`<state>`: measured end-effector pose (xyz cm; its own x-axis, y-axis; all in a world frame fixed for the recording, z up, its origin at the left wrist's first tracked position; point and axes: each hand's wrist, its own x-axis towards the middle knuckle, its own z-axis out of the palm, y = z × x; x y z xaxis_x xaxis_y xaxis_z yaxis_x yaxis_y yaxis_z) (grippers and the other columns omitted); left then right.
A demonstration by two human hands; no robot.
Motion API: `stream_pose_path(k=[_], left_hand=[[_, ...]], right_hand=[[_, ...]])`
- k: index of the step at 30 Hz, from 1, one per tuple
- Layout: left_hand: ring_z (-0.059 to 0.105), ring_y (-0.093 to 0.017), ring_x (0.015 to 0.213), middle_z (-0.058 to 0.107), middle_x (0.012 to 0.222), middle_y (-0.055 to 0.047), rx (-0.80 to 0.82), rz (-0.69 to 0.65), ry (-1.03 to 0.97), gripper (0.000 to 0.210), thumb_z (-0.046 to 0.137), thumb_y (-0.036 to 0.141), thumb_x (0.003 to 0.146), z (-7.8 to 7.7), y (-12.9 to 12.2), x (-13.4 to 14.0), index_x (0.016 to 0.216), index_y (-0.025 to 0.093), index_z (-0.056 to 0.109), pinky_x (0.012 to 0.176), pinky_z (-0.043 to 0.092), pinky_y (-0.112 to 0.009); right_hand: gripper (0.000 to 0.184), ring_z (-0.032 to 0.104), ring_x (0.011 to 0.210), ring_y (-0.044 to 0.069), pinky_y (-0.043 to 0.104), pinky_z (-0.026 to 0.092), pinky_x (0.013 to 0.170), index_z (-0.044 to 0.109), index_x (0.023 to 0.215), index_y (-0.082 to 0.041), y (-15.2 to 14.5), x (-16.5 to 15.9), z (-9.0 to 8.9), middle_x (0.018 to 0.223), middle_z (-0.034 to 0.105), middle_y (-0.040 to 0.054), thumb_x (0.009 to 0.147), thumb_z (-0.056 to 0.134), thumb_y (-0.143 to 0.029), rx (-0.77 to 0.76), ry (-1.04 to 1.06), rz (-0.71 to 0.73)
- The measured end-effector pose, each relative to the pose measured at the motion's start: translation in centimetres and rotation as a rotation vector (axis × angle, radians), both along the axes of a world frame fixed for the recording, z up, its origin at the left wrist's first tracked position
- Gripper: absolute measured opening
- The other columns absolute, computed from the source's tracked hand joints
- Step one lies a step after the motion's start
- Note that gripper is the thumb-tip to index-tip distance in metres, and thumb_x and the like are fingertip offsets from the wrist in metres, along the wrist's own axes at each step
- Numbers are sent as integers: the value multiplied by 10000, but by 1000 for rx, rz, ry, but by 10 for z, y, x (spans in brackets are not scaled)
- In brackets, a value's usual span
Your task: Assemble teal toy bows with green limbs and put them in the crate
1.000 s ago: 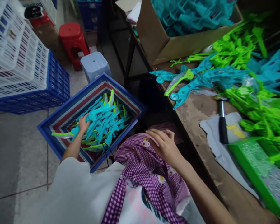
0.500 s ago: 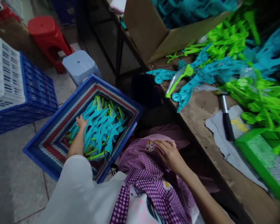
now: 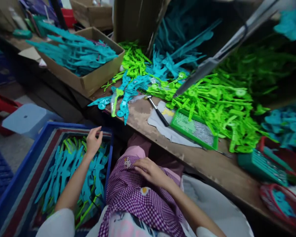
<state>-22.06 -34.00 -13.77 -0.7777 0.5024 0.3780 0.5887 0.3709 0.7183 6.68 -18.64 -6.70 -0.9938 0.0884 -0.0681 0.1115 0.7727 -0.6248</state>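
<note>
My left hand (image 3: 94,142) hovers over the upper right part of a blue bin, its fingers loosely bent and apart, with nothing visible in them. Inside the bin (image 3: 33,156), lined with striped cloth, lie rows of turquoise plastic pieces (image 3: 70,161) with lime-green parts among them. On my lap rests my right hand (image 3: 149,169), fingers stretched out over a purple checked apron (image 3: 124,184). At the bench edge, closest to my left hand, lie turquoise pieces (image 3: 124,103) and one with a lime-green and clear part (image 3: 115,102).
On the bench (image 3: 138,115) are a hammer (image 3: 158,112), a green tray (image 3: 197,130) of small metal parts and a heap of lime-green pieces (image 3: 212,98). A cardboard box (image 3: 93,84) holds turquoise pieces. Beside the bin stands a light-blue stool (image 3: 31,117).
My view has swung right towards the bench. My left hand has lifted off the turquoise pieces and moved towards the bench side of the bin. My right hand stays on my lap.
</note>
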Motion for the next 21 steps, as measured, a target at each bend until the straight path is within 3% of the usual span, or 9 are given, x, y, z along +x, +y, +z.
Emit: stream_pose_path(k=[2, 4, 6, 9, 11, 15, 19, 21], left_hand=[[662, -190, 854, 687, 973, -73, 43, -78, 102, 293, 495, 318, 935, 42, 59, 3, 1137, 183, 659, 856, 533, -327], [661, -216, 944, 696, 1056, -90, 4, -131, 172, 305, 504, 308, 931, 72, 117, 1, 1168, 182, 650, 916, 505, -346], [645, -297, 1021, 689, 1095, -137, -139, -107, 198, 454, 595, 310, 872, 85, 167, -6, 1298, 153, 582, 956, 475, -431], [589, -408, 1130, 652, 1165, -220, -306, -50, 160, 686, 713, 251, 746, 83, 212, -22, 1382, 91, 509, 990, 429, -526], [587, -400, 1148, 645, 1186, -225, -308, -56, 112, 685, 693, 205, 741, 75, 223, -32, 1387, 82, 501, 994, 437, -508], [620, -316, 1129, 656, 1221, -164, -136, -49, 1, 598, 671, 196, 738, 65, 221, -43, 1317, 108, 550, 998, 470, -435], [663, -245, 1034, 692, 1152, -125, 22, -73, -83, 496, 684, 221, 728, 60, 215, -37, 1206, 111, 606, 942, 517, -367], [654, -238, 1066, 686, 1166, -120, 75, -69, -39, 471, 680, 233, 739, 56, 211, -26, 1191, 122, 608, 948, 516, -360]], right_hand=[[290, 675, 926, 174, 336, 496, 865, 665, 1062, -191, 9, 3, -8, 999, 733, 73, 998, 409, -312, 14, -28, -55], [285, 678, 908, 192, 360, 494, 859, 672, 1038, -172, 19, 9, -16, 976, 733, 86, 993, 417, -289, 56, -45, -95], [271, 678, 903, 192, 360, 495, 858, 672, 1043, -176, 28, 19, -20, 977, 732, 81, 987, 430, -284, 46, -36, -124], [260, 681, 884, 190, 353, 508, 834, 678, 1043, -199, 41, 41, -19, 975, 736, 68, 981, 437, -274, 9, -11, -227], [268, 688, 887, 203, 366, 520, 821, 684, 1040, -213, 51, 55, -17, 985, 741, 72, 979, 430, -273, -4, 2, -331], [284, 699, 933, 230, 392, 537, 843, 700, 1007, -226, 76, 55, -6, 1010, 748, 80, 967, 435, -321, -128, 65, -538], [282, 684, 997, 239, 404, 521, 913, 700, 1010, -219, 105, -9, 19, 1045, 739, 79, 923, 493, -390, -341, 208, -648], [364, 685, 902, 215, 395, 532, 883, 645, 1155, -204, 118, -58, 29, 1076, 717, 88, 895, 517, -425, -491, 337, -732]])
